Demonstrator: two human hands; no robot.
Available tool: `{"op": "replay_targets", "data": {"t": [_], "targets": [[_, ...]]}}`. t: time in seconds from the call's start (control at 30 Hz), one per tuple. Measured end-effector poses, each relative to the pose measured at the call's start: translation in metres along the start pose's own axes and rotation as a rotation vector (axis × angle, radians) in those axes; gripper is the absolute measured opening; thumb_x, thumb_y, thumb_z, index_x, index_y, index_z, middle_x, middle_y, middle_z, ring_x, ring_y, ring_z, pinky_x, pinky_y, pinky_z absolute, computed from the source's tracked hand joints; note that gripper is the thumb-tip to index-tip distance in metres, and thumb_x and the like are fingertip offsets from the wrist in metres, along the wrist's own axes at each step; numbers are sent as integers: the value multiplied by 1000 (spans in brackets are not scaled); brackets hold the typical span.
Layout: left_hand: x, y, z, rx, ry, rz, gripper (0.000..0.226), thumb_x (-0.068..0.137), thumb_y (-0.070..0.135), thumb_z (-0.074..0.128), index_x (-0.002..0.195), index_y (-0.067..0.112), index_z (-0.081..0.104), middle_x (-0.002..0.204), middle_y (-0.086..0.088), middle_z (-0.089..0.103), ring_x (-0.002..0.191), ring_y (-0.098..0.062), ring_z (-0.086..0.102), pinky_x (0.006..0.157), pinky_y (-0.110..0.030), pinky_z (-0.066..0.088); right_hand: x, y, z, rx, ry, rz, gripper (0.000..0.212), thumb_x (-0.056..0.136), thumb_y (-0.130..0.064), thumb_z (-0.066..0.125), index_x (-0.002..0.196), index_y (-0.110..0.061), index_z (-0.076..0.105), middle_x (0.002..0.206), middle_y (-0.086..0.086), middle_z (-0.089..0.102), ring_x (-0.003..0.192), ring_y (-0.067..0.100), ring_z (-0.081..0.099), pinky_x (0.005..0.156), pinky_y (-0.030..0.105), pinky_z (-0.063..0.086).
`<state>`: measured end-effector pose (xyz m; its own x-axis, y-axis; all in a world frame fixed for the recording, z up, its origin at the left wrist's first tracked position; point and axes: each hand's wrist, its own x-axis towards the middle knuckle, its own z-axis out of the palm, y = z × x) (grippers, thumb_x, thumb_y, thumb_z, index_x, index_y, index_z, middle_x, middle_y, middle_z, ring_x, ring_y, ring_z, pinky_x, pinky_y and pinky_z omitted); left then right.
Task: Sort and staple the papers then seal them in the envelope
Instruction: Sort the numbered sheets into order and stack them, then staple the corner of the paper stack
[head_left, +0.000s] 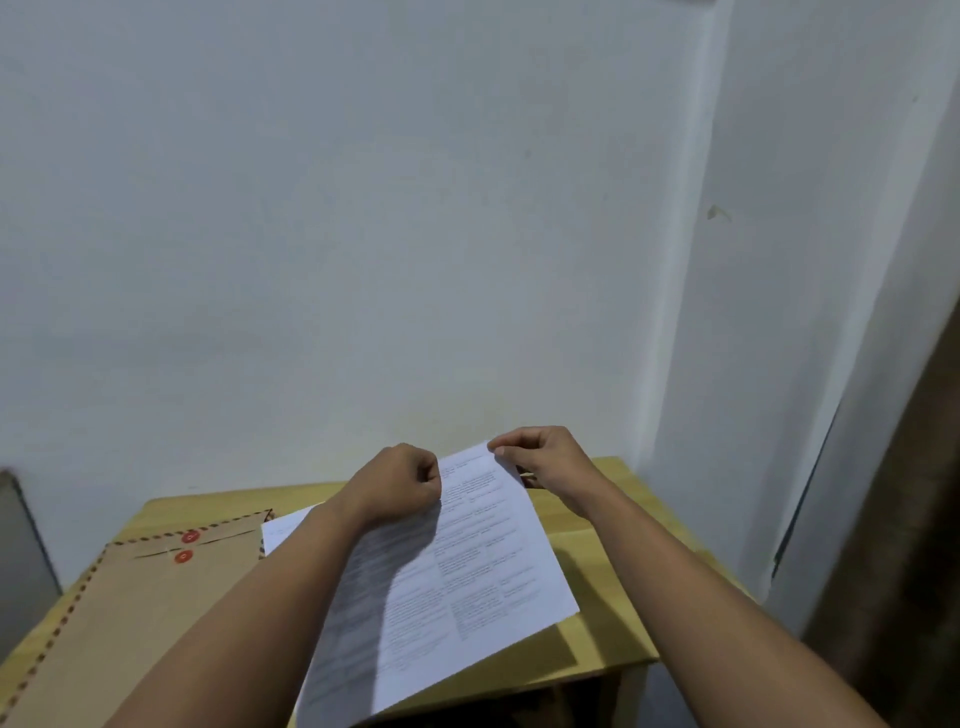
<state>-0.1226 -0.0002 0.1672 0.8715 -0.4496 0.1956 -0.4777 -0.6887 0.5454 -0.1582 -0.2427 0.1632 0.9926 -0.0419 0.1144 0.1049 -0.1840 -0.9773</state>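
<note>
A printed white sheet (467, 571) is held tilted above the small wooden table (592, 551). My left hand (400, 483) grips its far left edge with closed fingers. My right hand (540, 457) pinches its far right corner between thumb and fingers. More white paper (283, 532) lies flat under my left forearm. A brown envelope (130, 613) with a striped border and two red string buttons lies on the left part of the table. No stapler is visible.
A pale wall stands right behind the table, with a corner at the right. A brown curtain (904, 545) hangs at the far right. A grey object (21, 545) stands at the left edge.
</note>
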Motion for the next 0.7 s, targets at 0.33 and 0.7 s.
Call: {"op": "replay_targets", "data": {"t": [0.33, 0.7], "targets": [[40, -47, 89, 54, -126, 23, 16, 84, 17, 55, 69, 16, 59, 66, 7, 62, 63, -13, 54, 67, -36, 51, 30, 110, 4, 137, 222, 192, 24, 89, -1, 76, 111, -10, 76, 95, 19, 79, 78, 22, 68, 69, 36, 54], [86, -120, 224, 186, 107, 122, 56, 75, 19, 52, 128, 35, 62, 96, 8, 54, 89, -24, 52, 76, -37, 36, 85, 227, -10, -101, 399, 250, 25, 81, -4, 77, 68, -24, 71, 62, -8, 70, 60, 9, 63, 61, 27, 50]]}}
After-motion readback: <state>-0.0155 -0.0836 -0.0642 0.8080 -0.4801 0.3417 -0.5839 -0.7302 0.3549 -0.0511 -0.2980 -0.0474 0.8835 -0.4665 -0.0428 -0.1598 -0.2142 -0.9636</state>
